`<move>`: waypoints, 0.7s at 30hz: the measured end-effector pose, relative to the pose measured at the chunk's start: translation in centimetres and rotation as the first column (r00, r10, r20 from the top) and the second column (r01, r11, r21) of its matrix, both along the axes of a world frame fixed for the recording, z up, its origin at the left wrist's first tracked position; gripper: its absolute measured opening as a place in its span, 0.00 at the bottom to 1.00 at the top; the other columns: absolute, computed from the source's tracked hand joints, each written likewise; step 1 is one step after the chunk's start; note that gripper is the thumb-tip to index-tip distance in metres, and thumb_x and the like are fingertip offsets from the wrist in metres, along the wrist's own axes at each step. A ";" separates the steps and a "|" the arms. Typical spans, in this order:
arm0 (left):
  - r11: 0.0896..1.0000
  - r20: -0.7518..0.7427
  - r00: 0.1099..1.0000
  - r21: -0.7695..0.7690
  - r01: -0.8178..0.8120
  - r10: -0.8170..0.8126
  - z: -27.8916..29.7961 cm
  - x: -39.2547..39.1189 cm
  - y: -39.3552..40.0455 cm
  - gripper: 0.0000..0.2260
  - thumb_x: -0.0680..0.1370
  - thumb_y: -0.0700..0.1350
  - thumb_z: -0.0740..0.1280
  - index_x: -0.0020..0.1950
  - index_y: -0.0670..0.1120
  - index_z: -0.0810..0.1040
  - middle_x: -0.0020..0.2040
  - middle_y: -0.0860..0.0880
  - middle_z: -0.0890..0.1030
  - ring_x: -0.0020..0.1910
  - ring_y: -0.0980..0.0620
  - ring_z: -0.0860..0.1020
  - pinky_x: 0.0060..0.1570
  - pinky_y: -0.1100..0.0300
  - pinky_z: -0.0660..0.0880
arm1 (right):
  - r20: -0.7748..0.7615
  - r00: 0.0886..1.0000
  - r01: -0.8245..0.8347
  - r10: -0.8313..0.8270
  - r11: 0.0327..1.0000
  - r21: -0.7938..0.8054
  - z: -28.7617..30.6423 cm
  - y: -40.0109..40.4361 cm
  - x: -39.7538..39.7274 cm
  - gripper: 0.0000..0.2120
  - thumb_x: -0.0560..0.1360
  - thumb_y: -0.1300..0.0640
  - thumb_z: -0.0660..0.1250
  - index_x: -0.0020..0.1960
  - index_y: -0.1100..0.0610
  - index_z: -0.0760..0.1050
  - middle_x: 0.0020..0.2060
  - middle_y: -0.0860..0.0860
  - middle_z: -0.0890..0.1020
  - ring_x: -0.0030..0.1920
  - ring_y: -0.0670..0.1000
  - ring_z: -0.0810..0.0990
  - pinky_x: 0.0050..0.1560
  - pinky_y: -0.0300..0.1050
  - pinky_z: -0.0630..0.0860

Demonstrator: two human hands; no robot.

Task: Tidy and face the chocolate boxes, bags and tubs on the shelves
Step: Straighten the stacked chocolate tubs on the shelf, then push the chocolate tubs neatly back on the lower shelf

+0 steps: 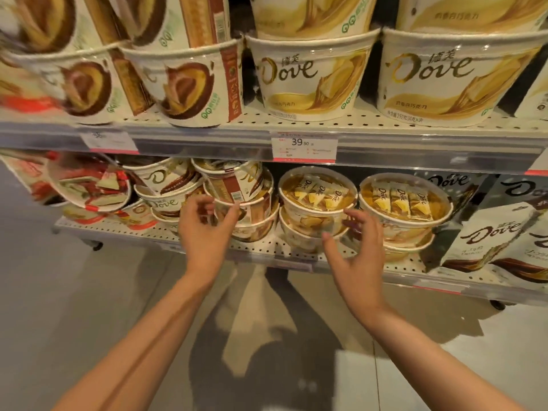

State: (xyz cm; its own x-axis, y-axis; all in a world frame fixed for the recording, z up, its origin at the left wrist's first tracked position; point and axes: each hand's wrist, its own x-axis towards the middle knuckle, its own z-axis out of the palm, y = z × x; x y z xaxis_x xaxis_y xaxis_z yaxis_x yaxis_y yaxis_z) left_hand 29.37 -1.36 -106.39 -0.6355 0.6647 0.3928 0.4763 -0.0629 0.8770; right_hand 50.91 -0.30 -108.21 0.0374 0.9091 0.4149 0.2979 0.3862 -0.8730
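Two bare hands reaching toward lower shelf (166,232) of a shop rack. Left hand (204,223) hovering in front of a brown-and-white tub stack (246,203), fingers loosely curled, thumb and forefinger spread apart near the rim of the top tilted tub; not clearly gripping anything, contact hard to tell through blur. Right hand (360,250) hovering just in front of a yellow tub stack (317,200), fingers spread and relaxed, holding nothing, fingertips close to the lower tub wall.

Sitting beside that stack to the right: second yellow tub stack (406,203), clear lids showing wrapped Dove bars. Further right: dark-and-white Dove bags (486,232) standing upright at the shelf front. Left of the brown stack: more brown tubs (166,185) leaning at angles, then red-wrapped tub (89,188) tipped with its lid facing outward.

Standing on upper shelf (326,123): two large white-chocolate Dove tubs (308,81), logos facing forward, more stacked on top; to their left brown-swirl tubs (184,87), turned partly sideways, barcode strip showing. Price tag (302,145) reading 39.90 sitting in the shelf-edge strip.

Pale tiled floor (59,292) showing below, with shadows of the arms.
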 end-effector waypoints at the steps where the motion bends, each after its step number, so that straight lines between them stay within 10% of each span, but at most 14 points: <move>1: 0.997 -0.026 0.997 0.024 -0.070 0.071 0.5 -1.5 -0.1 0.15 0.69 0.43 0.75 0.49 0.46 0.72 0.45 0.46 0.76 0.44 0.48 0.74 0.47 0.57 0.73 | 0.036 0.999 -0.027 0.026 1.000 0.014 0.8 0.3 -1.5 0.21 0.72 0.59 0.70 0.62 0.52 0.69 0.57 0.45 0.71 0.57 0.39 0.70 0.58 0.30 0.67; 4: 0.974 -0.165 0.960 0.023 -0.224 0.225 1.7 -5.7 -0.3 0.17 0.69 0.42 0.74 0.53 0.41 0.72 0.48 0.43 0.72 0.48 0.47 0.70 0.50 0.59 0.66 | 0.166 0.981 -0.101 0.097 0.995 0.020 3.1 1.2 -6.2 0.21 0.71 0.59 0.71 0.63 0.56 0.72 0.61 0.53 0.71 0.60 0.40 0.66 0.59 0.22 0.59; 11: 0.951 -0.641 0.766 -0.206 -0.231 0.048 2.6 -13.2 1.3 0.25 0.70 0.49 0.73 0.63 0.40 0.73 0.63 0.39 0.72 0.65 0.38 0.66 0.65 0.42 0.61 | 0.487 0.862 -0.191 0.137 0.980 0.062 5.7 3.6 -13.9 0.27 0.71 0.54 0.71 0.68 0.55 0.70 0.65 0.58 0.70 0.67 0.56 0.66 0.66 0.46 0.63; 21: 0.817 -0.606 0.741 -0.560 -0.141 -0.288 4.8 -17.2 4.9 0.18 0.70 0.53 0.73 0.42 0.37 0.79 0.43 0.36 0.80 0.47 0.36 0.76 0.53 0.39 0.70 | 0.813 0.565 -0.157 0.140 0.986 -0.061 6.6 6.9 -15.6 0.26 0.70 0.51 0.72 0.66 0.50 0.72 0.61 0.55 0.77 0.62 0.60 0.73 0.60 0.49 0.71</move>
